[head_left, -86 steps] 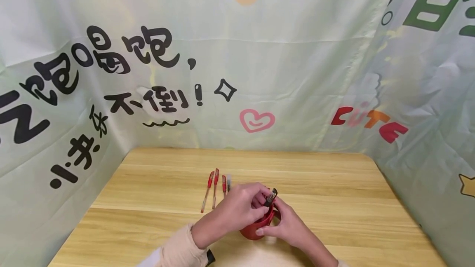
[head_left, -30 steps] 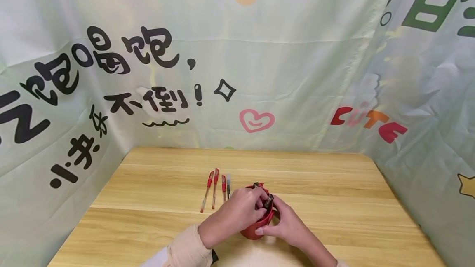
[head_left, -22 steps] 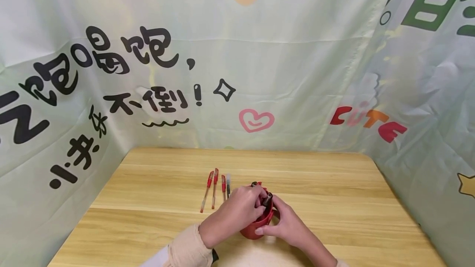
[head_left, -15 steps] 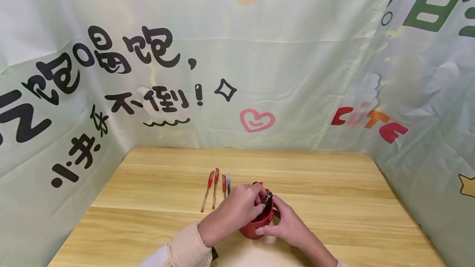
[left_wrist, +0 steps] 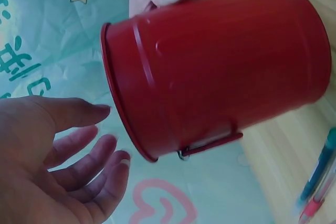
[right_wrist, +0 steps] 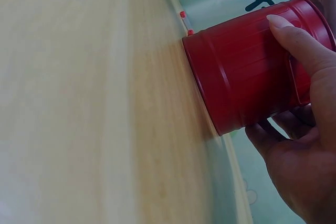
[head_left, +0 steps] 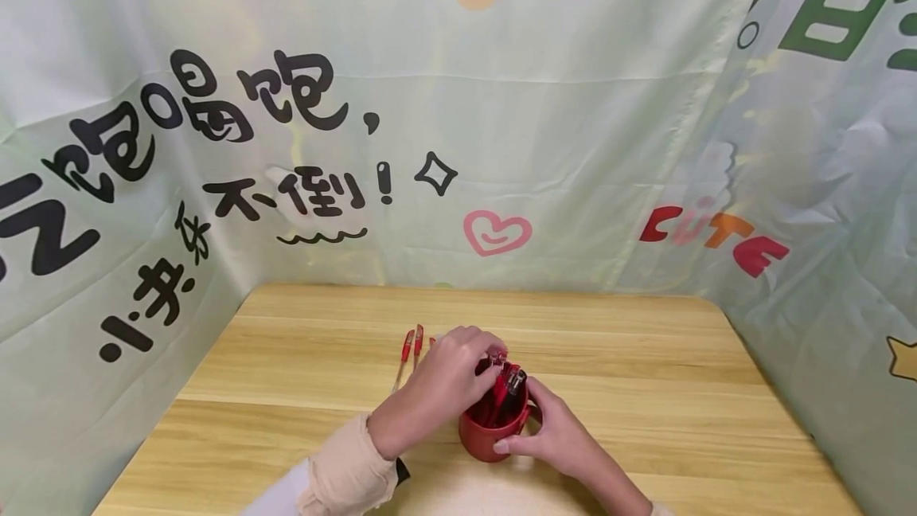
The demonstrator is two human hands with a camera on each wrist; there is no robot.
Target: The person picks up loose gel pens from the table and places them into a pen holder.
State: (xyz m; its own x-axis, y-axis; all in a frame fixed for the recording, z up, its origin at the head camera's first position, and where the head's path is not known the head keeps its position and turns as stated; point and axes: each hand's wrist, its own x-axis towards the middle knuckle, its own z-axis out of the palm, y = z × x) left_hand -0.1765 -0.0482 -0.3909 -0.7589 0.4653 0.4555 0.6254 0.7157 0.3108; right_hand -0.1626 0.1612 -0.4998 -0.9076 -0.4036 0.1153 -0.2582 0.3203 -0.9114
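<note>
Wooden tabletop (head_left: 645, 373) bears three red pens (head_left: 407, 345); right grip (head_left: 548, 432) wraps one red mug (head_left: 481, 441), left grip (head_left: 447, 369) hangs relaxed and empty.

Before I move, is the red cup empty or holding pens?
Not empty: the head view shows black and red pens inside the red cup. How many, I cannot tell.

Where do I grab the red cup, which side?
Hold the red cup by its wall, probably from the right: that rounded side suits a wrapping grip, as the right hand has, while pens and the left hand crowd the open top.
</note>
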